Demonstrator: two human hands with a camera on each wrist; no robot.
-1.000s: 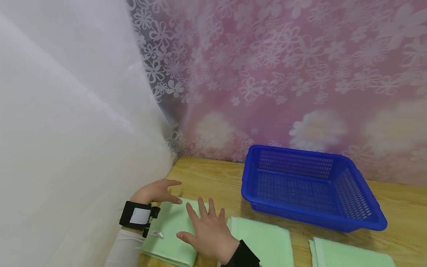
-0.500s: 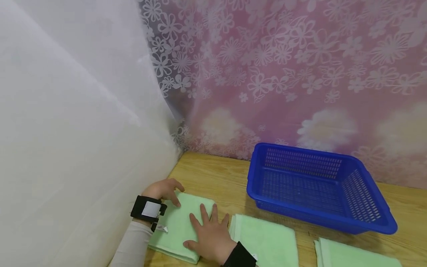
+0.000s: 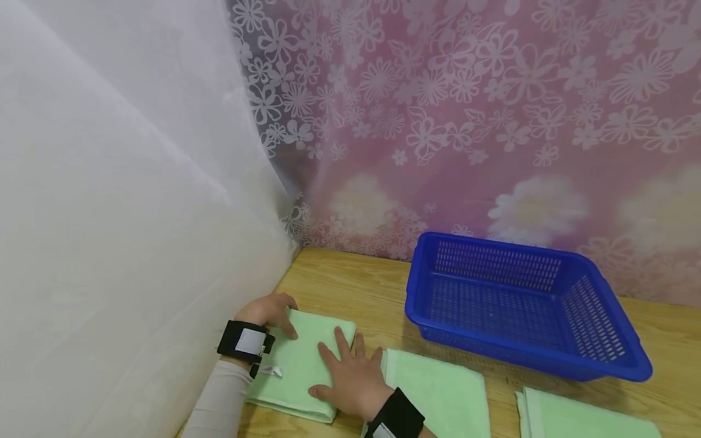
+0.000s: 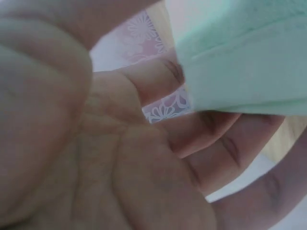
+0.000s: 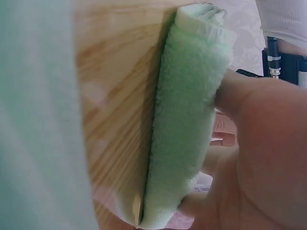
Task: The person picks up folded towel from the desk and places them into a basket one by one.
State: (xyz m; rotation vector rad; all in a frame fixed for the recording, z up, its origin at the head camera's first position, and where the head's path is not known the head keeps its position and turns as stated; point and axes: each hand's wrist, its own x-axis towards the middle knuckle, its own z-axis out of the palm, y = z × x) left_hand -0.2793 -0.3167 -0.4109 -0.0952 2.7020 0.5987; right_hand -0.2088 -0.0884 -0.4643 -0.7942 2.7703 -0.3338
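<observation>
A folded light green towel (image 3: 301,371) with a small white tag (image 3: 271,370) lies at the left of the table. My left hand (image 3: 268,311) grips its far left edge, thumb on top. In the left wrist view, the fingers (image 4: 225,148) reach under the towel's edge (image 4: 244,81). My right hand (image 3: 353,380) rests on the right part of the same towel, its fingers spread. From the right wrist, the towel's thick folded side (image 5: 187,120) shows, with fingertips touching its top.
A blue plastic basket (image 3: 493,304) with slotted walls stands at the back right. Two more folded green towels, a middle one (image 3: 443,389) and a right one (image 3: 586,417), lie in front of it. A white sheet (image 3: 137,213) borders the table on the left.
My right hand has come down onto the left towel. My left thumb has moved in over its edge. The towel has turned slightly and its near edge has shifted away from me.
</observation>
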